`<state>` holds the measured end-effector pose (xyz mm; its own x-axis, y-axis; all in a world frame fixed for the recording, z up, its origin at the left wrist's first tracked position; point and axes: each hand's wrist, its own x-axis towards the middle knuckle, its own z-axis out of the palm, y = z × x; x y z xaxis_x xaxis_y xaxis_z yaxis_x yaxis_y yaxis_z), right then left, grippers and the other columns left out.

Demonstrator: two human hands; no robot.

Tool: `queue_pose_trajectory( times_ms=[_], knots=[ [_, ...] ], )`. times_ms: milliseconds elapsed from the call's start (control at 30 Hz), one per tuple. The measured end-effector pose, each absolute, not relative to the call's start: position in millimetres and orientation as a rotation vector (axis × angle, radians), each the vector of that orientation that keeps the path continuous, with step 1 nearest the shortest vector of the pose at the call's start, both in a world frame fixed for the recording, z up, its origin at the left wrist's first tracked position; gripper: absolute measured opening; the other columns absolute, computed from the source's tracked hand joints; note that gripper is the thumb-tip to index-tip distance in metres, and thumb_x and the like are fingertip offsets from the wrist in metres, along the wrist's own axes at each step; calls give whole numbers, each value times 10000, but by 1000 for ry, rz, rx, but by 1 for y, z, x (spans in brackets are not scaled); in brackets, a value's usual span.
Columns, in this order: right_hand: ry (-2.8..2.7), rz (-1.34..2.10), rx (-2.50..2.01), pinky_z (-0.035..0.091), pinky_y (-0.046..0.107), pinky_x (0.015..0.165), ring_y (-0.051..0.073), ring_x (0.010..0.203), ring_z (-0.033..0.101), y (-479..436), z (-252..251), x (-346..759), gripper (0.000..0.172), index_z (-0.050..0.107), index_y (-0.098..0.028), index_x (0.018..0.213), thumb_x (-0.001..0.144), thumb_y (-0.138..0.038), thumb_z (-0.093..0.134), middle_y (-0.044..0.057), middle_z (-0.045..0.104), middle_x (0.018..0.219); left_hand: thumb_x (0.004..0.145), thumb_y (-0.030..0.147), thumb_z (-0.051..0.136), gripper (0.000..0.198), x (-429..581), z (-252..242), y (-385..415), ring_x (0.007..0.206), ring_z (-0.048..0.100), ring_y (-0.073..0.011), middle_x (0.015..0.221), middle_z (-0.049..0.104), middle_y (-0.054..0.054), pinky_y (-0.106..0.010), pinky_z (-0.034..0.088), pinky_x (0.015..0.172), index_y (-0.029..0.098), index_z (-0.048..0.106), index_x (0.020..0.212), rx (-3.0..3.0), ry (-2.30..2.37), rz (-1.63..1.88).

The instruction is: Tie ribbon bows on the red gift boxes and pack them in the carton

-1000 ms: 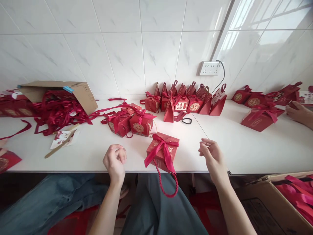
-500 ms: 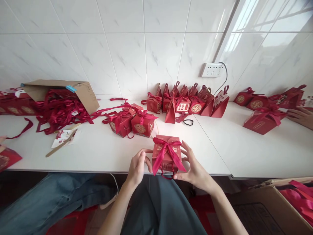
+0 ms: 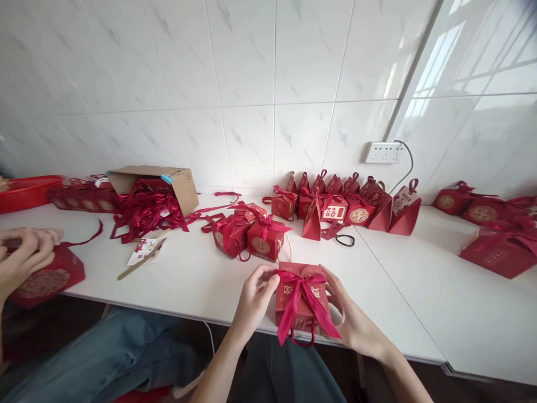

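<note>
A small red gift box [image 3: 293, 299] with a crimson ribbon bow and a cord handle sits at the near edge of the white table [image 3: 197, 280]. My left hand [image 3: 254, 299] grips its left side, thumb up by the bow. My right hand [image 3: 348, 313] wraps round its right side. Both hands are closed on the box. The ribbon tails hang down over the table edge.
Two finished red boxes [image 3: 249, 235] stand just behind. A row of red boxes and bags [image 3: 344, 204] lines the wall. A tipped cardboard carton [image 3: 168, 182] spills red ribbons at left. Another person's hands [image 3: 23, 260] hold a red box at far left. More boxes [image 3: 495, 246] lie at right.
One second ago both hands were off the box. They closed on its sides and now hold it slightly nearer the edge. The camera has tilted up and to the left.
</note>
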<state>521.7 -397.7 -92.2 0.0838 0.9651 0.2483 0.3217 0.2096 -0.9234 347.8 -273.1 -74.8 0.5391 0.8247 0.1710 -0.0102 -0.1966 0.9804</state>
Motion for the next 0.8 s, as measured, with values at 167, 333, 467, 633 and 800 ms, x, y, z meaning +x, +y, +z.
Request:
queue_pose_trajectory(
  times_ms=[167,333,467,633,800],
  knots=[
    [-1563,734,-1305,403,471,1035,272,1311,379,-393,-86,516,871,150,-343,1419,745,-258,695,109,262,1482,827,394,549,231,323,-64,-269,765,592,-141,810,614,-15,-235,469,702,176,591,888,1708,682,840],
    [-1640,683,-1291,424,478,1012,295,1268,436,-391,-76,512,899,181,-313,1432,712,-274,716,112,326,1459,827,344,565,174,307,-44,-265,844,595,-152,886,623,-36,-250,480,754,173,592,821,1814,578,848],
    [-1679,731,-1277,429,467,1011,284,1268,436,-392,-72,510,916,178,-321,1433,699,-249,721,104,324,1460,830,311,562,153,299,-29,-266,828,607,-154,860,641,-45,-255,491,741,166,603,803,1848,494,735],
    [-1682,786,-1268,392,478,1042,289,1304,384,-392,-74,507,950,189,-311,1436,669,-242,744,102,305,1467,820,281,558,133,296,-21,-269,679,551,-110,725,578,-3,-221,460,653,160,582,770,1910,467,655],
    [-1682,785,-1268,402,489,1031,291,1281,417,-393,-77,507,938,193,-324,1430,677,-251,747,102,338,1447,814,260,539,96,298,-22,-271,614,504,-85,716,552,17,-206,424,587,173,579,818,1814,463,596]
  ],
)
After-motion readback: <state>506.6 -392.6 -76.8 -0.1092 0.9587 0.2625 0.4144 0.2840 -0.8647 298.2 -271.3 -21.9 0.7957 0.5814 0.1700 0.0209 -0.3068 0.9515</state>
